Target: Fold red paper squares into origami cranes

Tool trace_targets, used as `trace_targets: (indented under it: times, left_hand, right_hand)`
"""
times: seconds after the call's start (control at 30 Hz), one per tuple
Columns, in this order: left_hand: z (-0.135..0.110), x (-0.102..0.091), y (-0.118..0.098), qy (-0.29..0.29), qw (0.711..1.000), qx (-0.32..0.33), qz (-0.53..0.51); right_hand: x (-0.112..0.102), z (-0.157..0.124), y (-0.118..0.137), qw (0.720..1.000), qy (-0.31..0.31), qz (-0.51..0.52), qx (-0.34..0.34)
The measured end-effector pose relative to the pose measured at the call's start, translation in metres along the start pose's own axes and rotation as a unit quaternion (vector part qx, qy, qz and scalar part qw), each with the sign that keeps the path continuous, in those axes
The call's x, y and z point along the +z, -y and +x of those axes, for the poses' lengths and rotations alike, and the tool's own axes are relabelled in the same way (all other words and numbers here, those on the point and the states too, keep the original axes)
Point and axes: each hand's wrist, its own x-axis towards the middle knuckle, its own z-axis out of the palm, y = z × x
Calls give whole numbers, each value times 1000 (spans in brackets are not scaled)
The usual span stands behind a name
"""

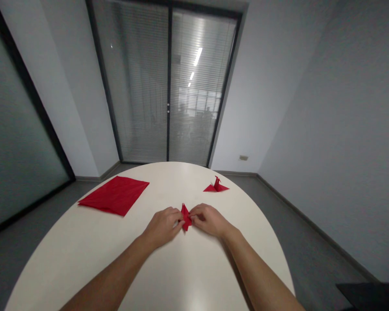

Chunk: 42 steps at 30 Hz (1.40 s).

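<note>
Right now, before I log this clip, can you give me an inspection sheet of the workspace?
Surface: round white table, smooth and glossy.
Job's things: small red folded paper, held just above the table near its middle.
Clutter: flat red sheets at far left; folded red paper figure at far right.
Hands: left hand and right hand both pinch the paper.
Cables: nothing seen.
Surroundings: glass doors with blinds ahead; wall socket low on the wall to their right; dark object in the bottom right corner.
</note>
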Motion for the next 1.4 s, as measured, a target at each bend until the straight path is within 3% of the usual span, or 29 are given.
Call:
trace_targets:
  times: [0.27, 0.47, 0.67, 0.87, 1.03, 1.23, 1.4]
  left_hand:
    - [-1, 10, 3, -51, 996, -76, -20]
    - [3, 24, 10, -76, 980, -116, -146]
    - [8, 32, 11, -89, 927, -191, -312]
    - [14, 21, 13, -63, 861, -192, -467]
    - [15, 18, 20, -53, 819, -230, -522]
    - [17, 16, 15, -86, 812, -253, -519]
    - [19, 10, 8, -127, 858, -212, -450]
  right_hand:
    - [9, 1, -3, 996, -58, -10, 70]
    - [16, 0, -7, 995, -62, 43, 67]
    - [22, 0, -15, 978, -44, 163, 122]
    - [25, 3, -18, 923, -14, 366, 114]
    - [25, 7, -23, 913, -24, 385, 135]
    - [23, 9, -22, 892, -43, 422, 155]
    - [19, 9, -15, 900, -74, 411, 127]
